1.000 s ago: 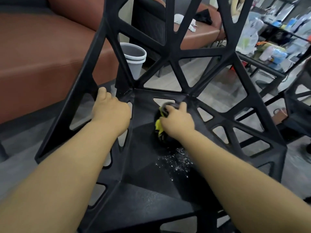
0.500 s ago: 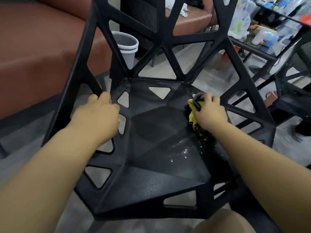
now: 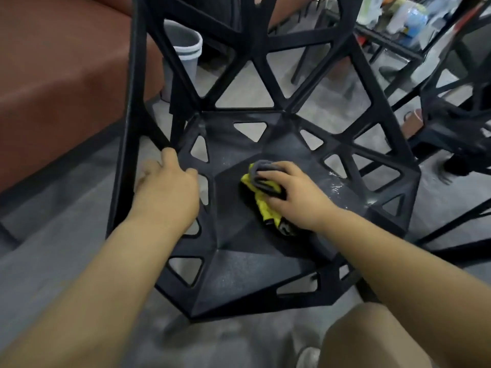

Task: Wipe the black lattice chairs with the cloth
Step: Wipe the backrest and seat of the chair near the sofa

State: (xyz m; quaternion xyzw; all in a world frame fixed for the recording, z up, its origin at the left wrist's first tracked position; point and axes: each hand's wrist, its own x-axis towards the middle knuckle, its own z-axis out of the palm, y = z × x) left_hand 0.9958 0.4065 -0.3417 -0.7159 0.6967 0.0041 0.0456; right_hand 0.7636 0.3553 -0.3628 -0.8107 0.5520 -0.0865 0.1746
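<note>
L grip (image 3: 167, 192) was curled round the left seat rim of the black lattice chair (image 3: 239, 272). R grip (image 3: 289, 192) was closed over the bunched yellow/grey cloth (image 3: 261, 205), pressing it on mid-seat. Cloth stuck out left of and below the fingers. Wet patch (image 3: 336, 187) lay just right.

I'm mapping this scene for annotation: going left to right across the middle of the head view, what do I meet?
Brown sofa → left hand gripping the rim of the black lattice chair → cloth → right hand gripping it → wet patch on the seat → second black chair.
</note>
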